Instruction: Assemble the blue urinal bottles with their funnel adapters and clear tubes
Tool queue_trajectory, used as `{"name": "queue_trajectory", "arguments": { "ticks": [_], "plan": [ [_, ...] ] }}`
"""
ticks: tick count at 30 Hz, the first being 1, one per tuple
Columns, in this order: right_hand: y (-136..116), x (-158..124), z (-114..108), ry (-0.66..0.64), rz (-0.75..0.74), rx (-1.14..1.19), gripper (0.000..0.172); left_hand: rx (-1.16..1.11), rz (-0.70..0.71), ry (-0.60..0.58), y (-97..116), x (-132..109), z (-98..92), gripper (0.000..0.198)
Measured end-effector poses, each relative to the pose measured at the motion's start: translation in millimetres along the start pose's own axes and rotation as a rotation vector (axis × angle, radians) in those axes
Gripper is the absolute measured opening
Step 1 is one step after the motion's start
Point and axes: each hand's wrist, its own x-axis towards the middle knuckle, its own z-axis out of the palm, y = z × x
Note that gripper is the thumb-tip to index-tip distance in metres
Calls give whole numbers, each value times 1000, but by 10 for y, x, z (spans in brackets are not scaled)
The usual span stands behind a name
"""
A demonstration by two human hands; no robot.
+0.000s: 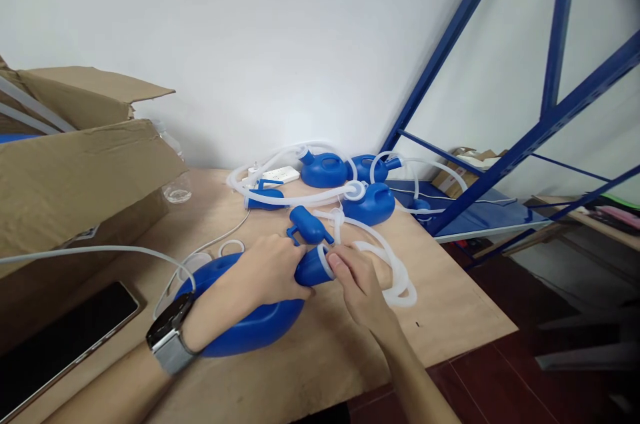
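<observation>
A large blue plastic urinal bottle (250, 331) lies on its side in front of me, its angled neck (311, 269) pointing right. My left hand (267, 271) is closed around that neck. At the neck's mouth sits a white ring (326, 261). The thumb and fingers of my right hand (357, 281) pinch this ring at its right edge; the fingertips behind it are partly hidden. Just beyond my hands rests a small blue funnel-shaped piece (307, 225) with a handle. A coiled translucent hose (400, 277) lies right of my right hand.
Several more blue bottles (324, 171) with hoses stand near the wall, by a white power strip (280, 176). To the left are an open cardboard box (90, 177), a phone (65, 344) and a clear plastic bottle (177, 189). A blue metal rack (480, 151) rises at the right.
</observation>
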Motion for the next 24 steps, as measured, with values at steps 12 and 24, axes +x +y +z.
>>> {"name": "queue_trajectory", "arguments": {
  "ticks": [12, 24],
  "plan": [
    [-96, 267, -172, -332, 135, 149, 22, -9, 26, 2, -14, -7, 9, 41],
    [-174, 264, -328, -438, 273, 146, 29, 11, 53, 42, -61, -2, 90, 43]
  ]
}}
